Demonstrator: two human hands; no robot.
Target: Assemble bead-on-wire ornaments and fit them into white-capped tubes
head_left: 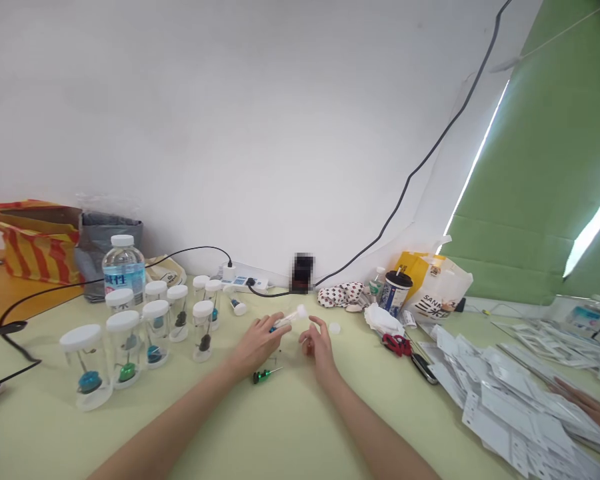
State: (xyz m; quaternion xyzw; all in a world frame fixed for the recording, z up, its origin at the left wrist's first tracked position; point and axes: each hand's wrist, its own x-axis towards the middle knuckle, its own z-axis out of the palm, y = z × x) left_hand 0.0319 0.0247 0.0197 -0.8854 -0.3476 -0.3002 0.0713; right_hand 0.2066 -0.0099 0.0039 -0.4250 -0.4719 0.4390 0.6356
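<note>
On the pale yellow-green surface (260, 427), centre: left hand (255, 343) clenched round a clear plastic tube with a white tip (289, 319), which is held off the surface and points right, with a blue part showing by the grip. Left fingers (280, 321) wrapped on it. Right hand (320, 348) released, right fingers (316, 327) open and slightly curled, just beside the white tip, no contact visible. Small round white cap (335, 328) lies just right of them. Green-handled screwdriver (263, 375) lies below the left hand, untouched.

Left of the hands: group of clear cylindrical vials with white caps (125, 343), blue, green and teal discs inside. Behind them, a clear water bottle with a white cap (124, 270) and a white power strip (240, 283) with black cables. Right: red-handled tool (397, 345), paper cup with a black lid and straw (395, 293), white printed plastic bag (433, 287), heap of white printed sheets (510, 407). Co-worker's hand (587, 407) at the right edge, over the sheets.

Room: white wall (230, 133), green window blind (530, 167) with bright light at its edges. Far left: orange-striped bag (35, 240) and grey bin (105, 247).
</note>
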